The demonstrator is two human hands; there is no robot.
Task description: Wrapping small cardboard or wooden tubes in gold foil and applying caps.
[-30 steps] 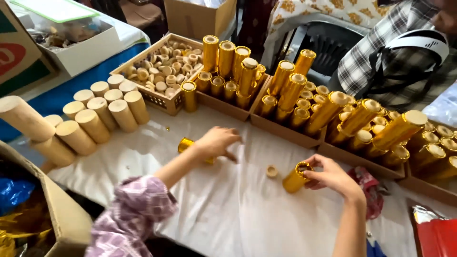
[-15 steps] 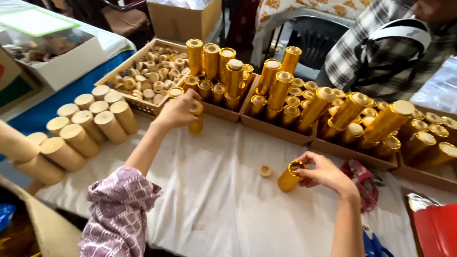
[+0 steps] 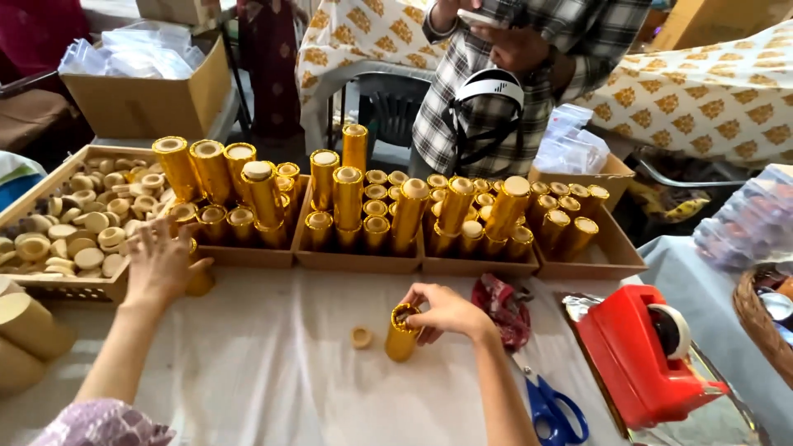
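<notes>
My right hand (image 3: 446,312) grips the top of a short gold tube (image 3: 402,334) that stands upright on the white cloth (image 3: 273,372). A small round beige cap (image 3: 361,336) lies just left of it. My left hand (image 3: 161,260) is spread flat, fingers apart, at the corner between the wooden tray of beige caps (image 3: 78,289) and the first cardboard tray. Another short gold tube (image 3: 200,282) stands against its thumb side; it is not gripped.
Three cardboard trays of upright gold tubes (image 3: 363,211) line the back. A red tape dispenser (image 3: 640,347), blue scissors (image 3: 553,409) and a crumpled red wrapper (image 3: 500,306) lie at the right. Beige cardboard tubes (image 3: 21,330) lie far left. A person in a plaid shirt (image 3: 504,74) stands behind.
My left hand carried a gold tube up to the trays, set it down at the tray corner and opened. My right hand stayed on its tube. The view shifted right.
</notes>
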